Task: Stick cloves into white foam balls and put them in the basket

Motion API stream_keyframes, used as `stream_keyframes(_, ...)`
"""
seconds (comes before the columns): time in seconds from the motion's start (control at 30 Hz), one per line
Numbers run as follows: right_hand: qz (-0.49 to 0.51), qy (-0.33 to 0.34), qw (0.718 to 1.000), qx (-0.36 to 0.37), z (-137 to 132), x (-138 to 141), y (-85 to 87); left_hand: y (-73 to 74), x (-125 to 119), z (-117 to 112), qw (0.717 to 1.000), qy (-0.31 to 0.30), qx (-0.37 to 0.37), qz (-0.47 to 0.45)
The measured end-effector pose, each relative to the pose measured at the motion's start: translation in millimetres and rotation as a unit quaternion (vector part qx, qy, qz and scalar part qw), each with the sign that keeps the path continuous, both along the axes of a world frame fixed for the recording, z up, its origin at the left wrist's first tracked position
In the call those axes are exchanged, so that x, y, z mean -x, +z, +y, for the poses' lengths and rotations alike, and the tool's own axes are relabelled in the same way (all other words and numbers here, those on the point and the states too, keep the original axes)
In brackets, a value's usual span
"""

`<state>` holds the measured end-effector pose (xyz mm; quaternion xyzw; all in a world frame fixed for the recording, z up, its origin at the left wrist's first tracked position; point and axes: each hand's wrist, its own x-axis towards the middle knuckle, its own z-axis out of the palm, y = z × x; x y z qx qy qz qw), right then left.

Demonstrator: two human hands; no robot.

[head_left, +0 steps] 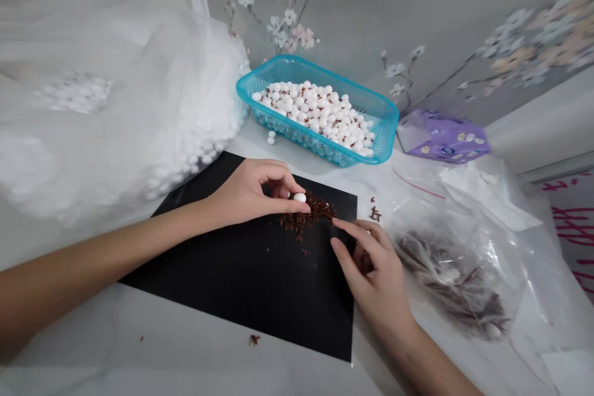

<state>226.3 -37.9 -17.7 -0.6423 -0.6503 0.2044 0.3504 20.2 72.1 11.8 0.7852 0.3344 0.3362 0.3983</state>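
Between the thumb and forefinger of my left hand (262, 192) is a small white ball (299, 197), held over the black sheet (260, 278). Just below and beside it lies a heap of small reddish-brown bits (315, 210), shaped like little husks or calyxes. My right hand (374, 260) reaches in from the right, its forefinger at the heap's right edge. Its thumb and forefinger are apart, with no piece showing between them; the other fingers curl under and are partly hidden.
A blue plastic basket (390, 136) behind the sheet holds many white balls with brown bits. At left bulges a large translucent bag (153, 74) of white balls. A clear bag (455, 284) of brown pieces lies at right, near a purple packet (445, 137). Loose bits (254, 340) lie in front.
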Motion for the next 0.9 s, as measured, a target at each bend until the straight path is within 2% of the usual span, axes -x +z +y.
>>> stream_keyframes(0.33, -0.020, 0.004, 1.000, -0.013, -1, 2, -3.8, -7.7, 3, 8, 0.997, -0.038, -0.048, 0.036)
stream_keyframes(0.67, -0.032, 0.013, 0.999, -0.001, -1, 1, -4.0, -2.6, 0, 0, 0.995, -0.085, -0.046, 0.007)
stream_keyframes(0.9, -0.024, 0.002, 0.999, -0.030, -4, 1, -5.2, -6.7, -1, -3, 0.996, -0.091, -0.016, -0.016)
